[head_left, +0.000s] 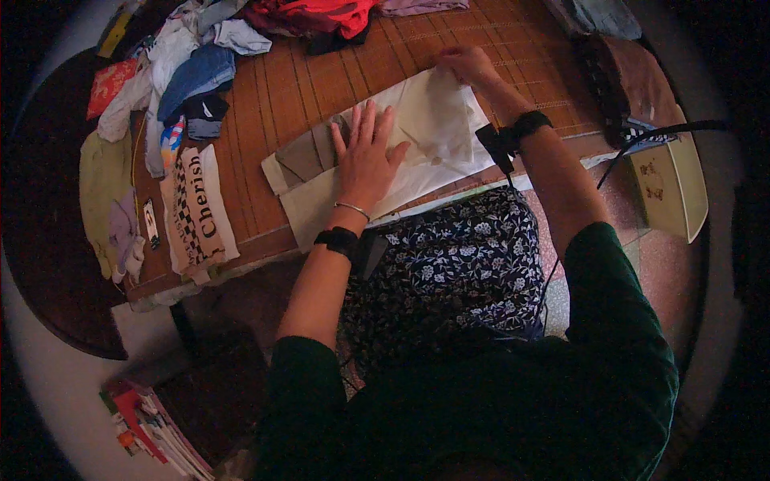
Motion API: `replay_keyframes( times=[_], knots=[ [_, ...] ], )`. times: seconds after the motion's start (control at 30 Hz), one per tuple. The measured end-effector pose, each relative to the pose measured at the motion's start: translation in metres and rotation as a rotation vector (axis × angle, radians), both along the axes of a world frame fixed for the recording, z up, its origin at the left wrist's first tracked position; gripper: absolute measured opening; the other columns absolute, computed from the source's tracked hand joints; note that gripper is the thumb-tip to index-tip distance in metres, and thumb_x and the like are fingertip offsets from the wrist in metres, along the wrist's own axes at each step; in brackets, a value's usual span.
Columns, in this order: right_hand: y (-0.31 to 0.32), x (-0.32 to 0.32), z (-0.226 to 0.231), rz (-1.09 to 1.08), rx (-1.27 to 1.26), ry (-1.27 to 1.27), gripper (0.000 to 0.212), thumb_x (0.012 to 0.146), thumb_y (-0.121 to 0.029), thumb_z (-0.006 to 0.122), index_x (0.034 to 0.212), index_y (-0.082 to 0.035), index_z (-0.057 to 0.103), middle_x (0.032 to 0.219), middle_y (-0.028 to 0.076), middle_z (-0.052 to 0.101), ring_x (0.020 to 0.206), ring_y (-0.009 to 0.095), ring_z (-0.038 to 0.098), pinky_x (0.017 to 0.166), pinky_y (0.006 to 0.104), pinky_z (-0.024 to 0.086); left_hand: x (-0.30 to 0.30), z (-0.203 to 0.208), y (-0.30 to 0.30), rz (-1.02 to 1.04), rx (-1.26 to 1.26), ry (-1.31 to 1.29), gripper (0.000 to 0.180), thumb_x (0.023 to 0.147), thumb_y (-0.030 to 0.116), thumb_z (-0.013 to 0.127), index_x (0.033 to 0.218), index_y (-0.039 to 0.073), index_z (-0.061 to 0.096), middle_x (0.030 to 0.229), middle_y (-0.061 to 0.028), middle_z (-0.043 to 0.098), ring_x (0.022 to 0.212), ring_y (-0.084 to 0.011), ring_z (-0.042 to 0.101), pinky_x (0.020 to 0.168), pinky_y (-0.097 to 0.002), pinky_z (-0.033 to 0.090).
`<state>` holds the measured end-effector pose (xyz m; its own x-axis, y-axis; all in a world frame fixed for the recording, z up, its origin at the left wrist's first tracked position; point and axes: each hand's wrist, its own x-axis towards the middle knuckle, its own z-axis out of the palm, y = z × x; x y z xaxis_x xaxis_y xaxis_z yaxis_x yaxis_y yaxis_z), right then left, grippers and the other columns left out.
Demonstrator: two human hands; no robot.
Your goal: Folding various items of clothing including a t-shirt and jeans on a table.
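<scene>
A light beige piece of clothing (437, 120) lies partly folded across the near side of the table, with a white part (417, 183) along its near edge and a darker grey-brown patch (309, 152) at its left. On its left half my left hand (367, 152) rests flat, fingers spread. My right hand (469, 66) is at the cloth's far right corner, its fingers closed on the edge. The fingertips there are small and partly hidden. A dark band sits on each of my wrists.
Heaped clothes (192, 76) cover the table's left end, beside a white cloth strip with black print (200, 208). Red clothing (309, 14) lies at the far edge. A brown cloth (638, 76) and a cream bin (690, 192) are at right. Books (160, 425) stack at lower left.
</scene>
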<state>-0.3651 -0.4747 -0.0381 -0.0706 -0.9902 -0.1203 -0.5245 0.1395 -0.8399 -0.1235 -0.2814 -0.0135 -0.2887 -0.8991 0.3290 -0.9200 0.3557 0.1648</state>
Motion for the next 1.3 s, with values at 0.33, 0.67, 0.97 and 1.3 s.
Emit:
replay_keyframes(
  times=[0.33,0.67,0.97,1.3],
  knots=[
    [0.019,0.002,0.017,-0.068,-0.214,0.082,0.027,0.081,-0.022,0.069,0.104,-0.009,0.072,0.097,0.014,0.070,0.086,0.030,0.068,0.078,0.0406,0.054,-0.003,-0.003,-0.002,0.020,0.028,-0.005,0.057,0.095,0.044,0.048,0.143,0.014,0.041,0.151,-0.0109,0.035,0.142,-0.0302,0.026,0.114,-0.0588,0.010],
    [0.128,0.055,0.013,0.531,-0.809,0.621,0.044,0.095,-0.032,0.051,0.134,-0.013,0.050,0.142,0.017,0.043,0.135,0.034,0.037,0.112,0.0467,0.028,0.023,-0.015,0.013,0.054,-0.008,0.070,0.055,0.095,0.041,0.049,0.142,0.014,0.042,0.151,-0.0125,0.034,0.142,-0.0289,0.026,0.115,-0.0558,0.012],
    [0.141,0.053,0.009,0.426,-0.657,0.806,0.054,0.097,-0.048,0.042,0.143,-0.019,0.041,0.150,0.009,0.036,0.140,0.034,0.028,0.116,0.0484,0.019,0.091,-0.011,0.023,0.181,0.098,-0.083,0.060,0.097,0.043,0.042,0.149,0.015,0.031,0.156,-0.0116,0.026,0.145,-0.0278,0.021,0.116,-0.0523,0.010],
    [0.171,0.064,0.004,0.467,-0.721,0.855,0.058,0.097,-0.053,0.037,0.146,-0.021,0.037,0.155,0.008,0.028,0.144,0.035,0.021,0.113,0.0610,0.011,0.101,-0.031,0.025,0.268,0.111,-0.076,0.060,0.098,0.045,0.041,0.149,0.016,0.031,0.157,-0.0112,0.023,0.146,-0.0267,0.019,0.116,-0.0538,0.010]
  ],
)
